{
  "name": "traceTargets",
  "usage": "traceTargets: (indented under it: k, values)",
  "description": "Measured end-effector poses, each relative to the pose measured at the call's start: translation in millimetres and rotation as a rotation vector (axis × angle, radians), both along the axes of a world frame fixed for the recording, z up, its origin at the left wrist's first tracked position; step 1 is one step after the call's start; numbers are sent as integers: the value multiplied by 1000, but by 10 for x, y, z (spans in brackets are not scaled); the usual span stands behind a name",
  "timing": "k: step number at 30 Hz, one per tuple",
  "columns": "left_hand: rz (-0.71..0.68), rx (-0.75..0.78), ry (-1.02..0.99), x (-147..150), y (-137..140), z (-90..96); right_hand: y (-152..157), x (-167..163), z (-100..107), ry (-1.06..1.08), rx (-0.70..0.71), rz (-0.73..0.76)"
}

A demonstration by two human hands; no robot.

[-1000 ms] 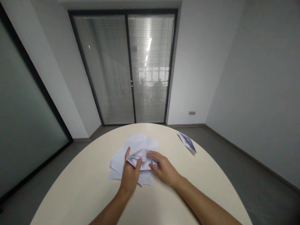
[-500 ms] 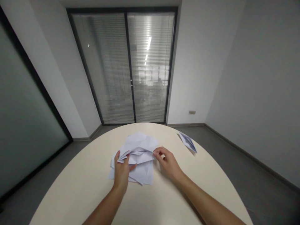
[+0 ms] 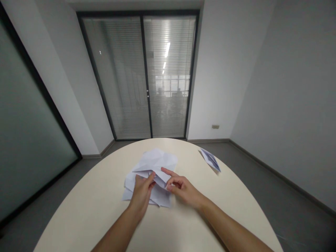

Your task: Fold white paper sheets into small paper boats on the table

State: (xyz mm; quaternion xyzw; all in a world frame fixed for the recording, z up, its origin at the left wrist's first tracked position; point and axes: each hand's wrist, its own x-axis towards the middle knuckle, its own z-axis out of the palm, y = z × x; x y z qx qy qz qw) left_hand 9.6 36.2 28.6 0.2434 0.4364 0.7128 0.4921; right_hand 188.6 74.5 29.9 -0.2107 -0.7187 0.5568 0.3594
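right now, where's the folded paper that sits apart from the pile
In the head view, the folded paper lies by the far right edge of the round table, beyond the right hand and right of the paper pile.

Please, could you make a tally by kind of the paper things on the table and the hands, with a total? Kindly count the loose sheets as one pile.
Hands: 2 (left hand, right hand)
Folded papers: 2 (held paper, separate paper)
Pile of sheets: 1 (sheet count unclear)
Total: 5
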Motion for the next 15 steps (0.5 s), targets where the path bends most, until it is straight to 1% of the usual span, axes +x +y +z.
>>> traceTargets:
  k: [2,4,9,10,12,15]
  values:
    - [-65,22,52,56,-37,-10,-3,-31,23,-14,38,-21]
    - [-89,42,78,85,-54,-35,5,-64,21,-33,54,-55]
    - [-164,116,144,73,-40,-115,10,-120,-47,-30,-5,-153]
    - [-178,129,171,67,-31,-130,2,-120,-48,-52,16,-181]
    - [-194,142,226,59,-10,-160,-17,-112,-28,-125,110,-237]
    - [-194,146,278,55,20,-204,-33,-100,17,-211,253,-258]
